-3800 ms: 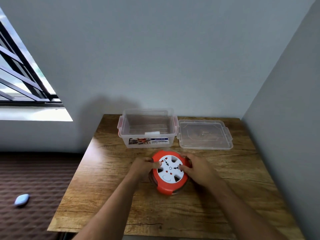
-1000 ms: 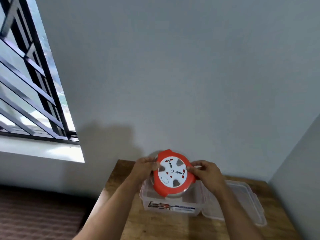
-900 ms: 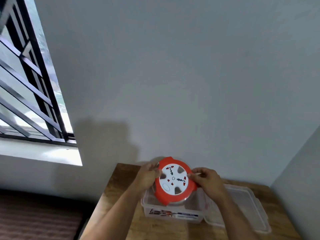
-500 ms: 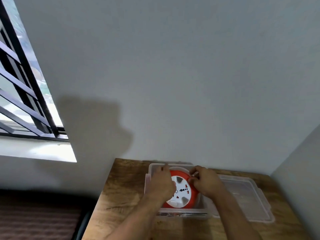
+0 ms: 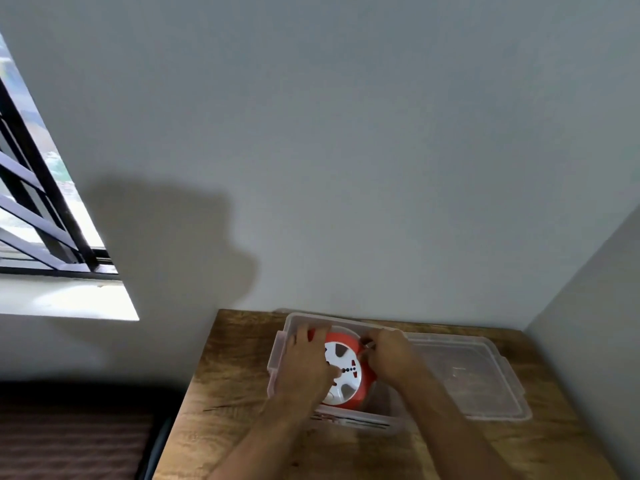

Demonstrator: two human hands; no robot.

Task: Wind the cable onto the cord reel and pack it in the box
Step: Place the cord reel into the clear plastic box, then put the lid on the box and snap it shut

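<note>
The orange cord reel with its white socket face lies flat inside the clear plastic box on the wooden table. My left hand rests over the reel's left side, fingers curled on its rim. My right hand grips the reel's right edge, fingertips pinched at the rim. The cable is hidden; only a small glint shows by my right fingertips.
The box's clear lid lies flat on the table just right of the box. Grey walls close in behind and to the right. A barred window is at the left, and a dark ribbed mat lies below the table's left edge.
The reel went from the table up over the box, then down into it. Both hands followed it and now sit lower inside the box. The camera tilted upward.
</note>
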